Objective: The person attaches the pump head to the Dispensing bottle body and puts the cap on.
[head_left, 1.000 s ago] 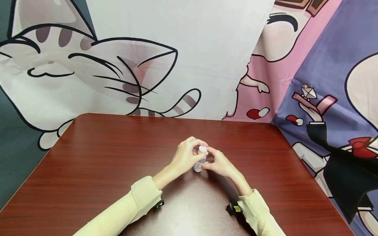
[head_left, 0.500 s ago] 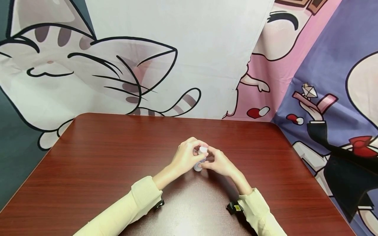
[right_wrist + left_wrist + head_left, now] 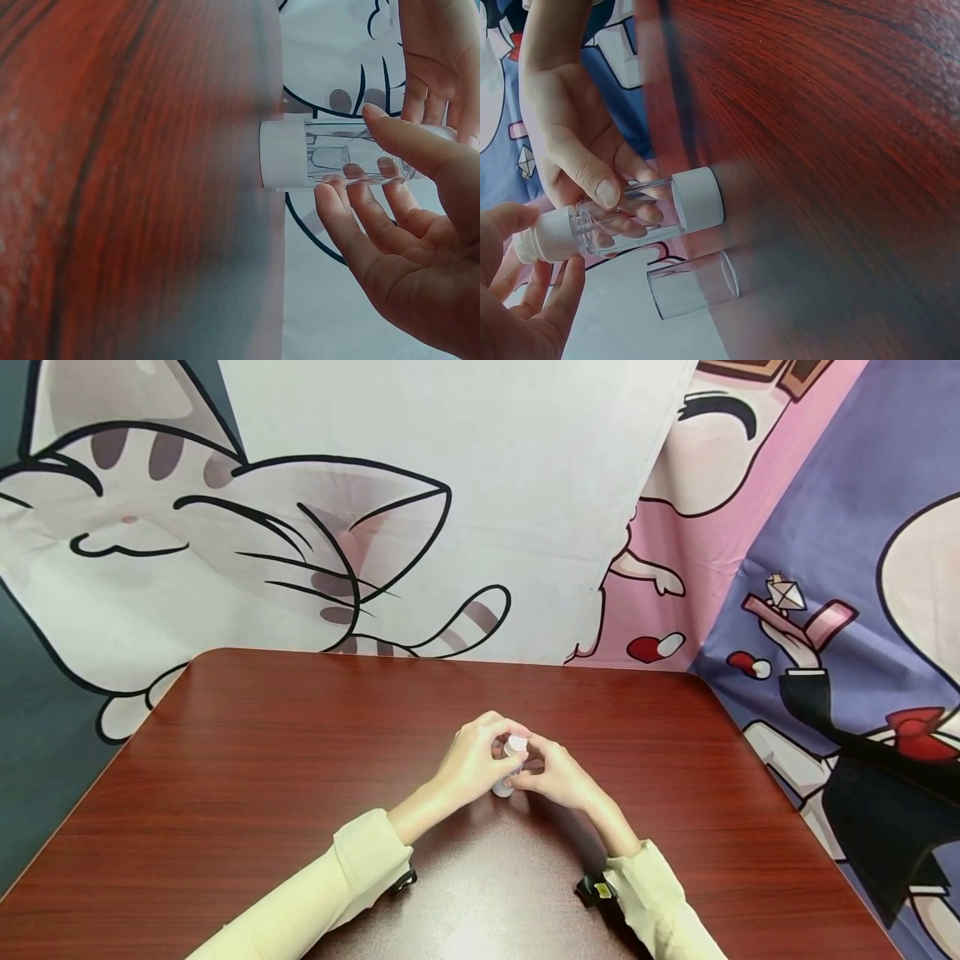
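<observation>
A small pump bottle [image 3: 503, 788] stands upright on the table, with a clear body and a white base [image 3: 699, 199]. My left hand [image 3: 474, 762] pinches its white top [image 3: 555, 235] between thumb and fingers. Lower down, my right hand [image 3: 558, 775] grips the clear body [image 3: 330, 154], the thumb on one side and the fingers on the other. The left wrist view also shows a clear cap [image 3: 694, 286] standing beside the bottle, apart from it; both hands hide it in the head view.
The reddish-brown wooden table [image 3: 300, 735] extends on all sides of the hands. Behind it hangs a cloth backdrop [image 3: 525, 527] printed with cartoon figures. Black wrist cameras sit under both sleeves [image 3: 375, 843].
My left hand and the white top have shifted very slightly toward me. The right hand keeps its place on the clear body.
</observation>
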The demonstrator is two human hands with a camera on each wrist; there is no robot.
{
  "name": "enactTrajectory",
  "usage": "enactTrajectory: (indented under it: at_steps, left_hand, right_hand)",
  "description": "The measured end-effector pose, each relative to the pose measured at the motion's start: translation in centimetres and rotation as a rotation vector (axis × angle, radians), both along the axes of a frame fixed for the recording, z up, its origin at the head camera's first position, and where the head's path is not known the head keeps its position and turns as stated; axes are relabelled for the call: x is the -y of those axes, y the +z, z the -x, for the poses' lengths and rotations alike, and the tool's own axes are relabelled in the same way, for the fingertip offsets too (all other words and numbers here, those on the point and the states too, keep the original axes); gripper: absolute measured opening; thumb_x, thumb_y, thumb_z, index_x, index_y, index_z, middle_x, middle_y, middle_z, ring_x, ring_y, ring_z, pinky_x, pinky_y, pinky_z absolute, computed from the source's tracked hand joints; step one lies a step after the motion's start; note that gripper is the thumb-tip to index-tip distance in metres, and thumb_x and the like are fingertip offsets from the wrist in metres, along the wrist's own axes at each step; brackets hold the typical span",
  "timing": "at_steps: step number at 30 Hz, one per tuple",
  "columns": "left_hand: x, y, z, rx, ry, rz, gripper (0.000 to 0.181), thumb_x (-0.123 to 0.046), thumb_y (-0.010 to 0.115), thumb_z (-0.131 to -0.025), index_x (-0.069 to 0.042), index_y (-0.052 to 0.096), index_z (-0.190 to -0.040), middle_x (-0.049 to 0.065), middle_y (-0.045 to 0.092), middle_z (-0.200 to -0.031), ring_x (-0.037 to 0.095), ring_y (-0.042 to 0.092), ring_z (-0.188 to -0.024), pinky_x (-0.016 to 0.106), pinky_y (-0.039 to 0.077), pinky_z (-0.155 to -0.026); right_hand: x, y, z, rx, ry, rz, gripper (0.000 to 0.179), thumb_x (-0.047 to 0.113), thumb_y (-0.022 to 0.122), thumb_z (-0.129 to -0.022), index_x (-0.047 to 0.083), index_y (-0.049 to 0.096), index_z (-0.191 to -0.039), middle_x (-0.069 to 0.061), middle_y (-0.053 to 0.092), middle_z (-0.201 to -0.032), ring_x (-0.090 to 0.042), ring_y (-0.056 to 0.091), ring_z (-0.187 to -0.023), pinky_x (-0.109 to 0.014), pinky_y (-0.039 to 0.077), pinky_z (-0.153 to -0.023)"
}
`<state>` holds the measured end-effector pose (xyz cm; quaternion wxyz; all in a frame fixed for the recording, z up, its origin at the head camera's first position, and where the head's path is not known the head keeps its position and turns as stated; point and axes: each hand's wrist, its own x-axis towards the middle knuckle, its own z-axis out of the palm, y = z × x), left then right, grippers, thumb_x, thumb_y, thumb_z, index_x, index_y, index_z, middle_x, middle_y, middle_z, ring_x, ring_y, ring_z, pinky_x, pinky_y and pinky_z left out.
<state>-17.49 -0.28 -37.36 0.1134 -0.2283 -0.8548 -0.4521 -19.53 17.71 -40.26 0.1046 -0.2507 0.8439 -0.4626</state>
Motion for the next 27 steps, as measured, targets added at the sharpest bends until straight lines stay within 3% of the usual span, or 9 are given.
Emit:
enactTrajectory:
  at_steps: [3, 9, 14, 18, 27]
  left_hand:
    - [0.03, 0.05, -0.03, -0.005, -0.008, 0.004, 0.025, -0.012, 0.073, -0.077, -0.015, 0.071, -0.102, 0.001, 0.065, -0.096, 0.015, 0.065, -0.076, 0.02, 0.049, -0.068]
    - [0.1, 0.01, -0.06, 0.003, -0.048, -0.042, 0.033, -0.008, 0.07, -0.077, -0.009, 0.066, -0.11, 0.005, 0.066, -0.1, 0.018, 0.064, -0.078, 0.036, 0.055, -0.073]
    - [0.04, -0.18, -0.02, -0.032, -0.043, -0.031, 0.034, -0.008, 0.068, -0.076, -0.009, 0.065, -0.11, 0.003, 0.067, -0.1, 0.014, 0.063, -0.08, 0.03, 0.054, -0.074]
    - [-0.03, -0.25, 0.01, -0.04, -0.015, -0.025, 0.033, -0.015, 0.072, -0.077, -0.011, 0.066, -0.109, 0.002, 0.067, -0.1, 0.015, 0.063, -0.08, 0.025, 0.05, -0.073]
    - [-0.28, 0.17, -0.05, 0.005, 0.116, -0.069, 0.034, -0.033, 0.079, -0.077, -0.015, 0.066, -0.102, 0.003, 0.067, -0.097, 0.017, 0.069, -0.082, 0.028, 0.053, -0.074]
  right_hand:
    - [-0.01, -0.03, 0.04, -0.005, -0.003, -0.014, 0.052, 0.008, 0.075, -0.08, 0.0, 0.053, -0.126, -0.017, 0.065, -0.117, -0.028, 0.064, -0.105, -0.028, 0.056, -0.085]
    - [0.0, 0.04, -0.01, -0.031, -0.002, -0.025, 0.047, 0.009, 0.075, -0.081, 0.0, 0.055, -0.123, -0.016, 0.067, -0.113, -0.026, 0.065, -0.102, -0.026, 0.055, -0.08]
    - [-0.04, 0.12, -0.08, -0.052, 0.002, -0.032, 0.044, 0.006, 0.072, -0.081, -0.001, 0.055, -0.122, -0.017, 0.067, -0.11, -0.024, 0.065, -0.099, -0.024, 0.054, -0.078]
    - [-0.01, 0.09, -0.07, -0.071, -0.007, -0.045, 0.044, 0.006, 0.072, -0.08, 0.0, 0.057, -0.121, -0.014, 0.068, -0.11, -0.021, 0.065, -0.099, -0.024, 0.053, -0.079]
    - [0.17, 0.19, -0.07, -0.072, -0.036, -0.076, 0.041, 0.012, 0.079, -0.076, 0.006, 0.06, -0.113, -0.008, 0.068, -0.107, -0.019, 0.065, -0.099, -0.032, 0.052, -0.084]
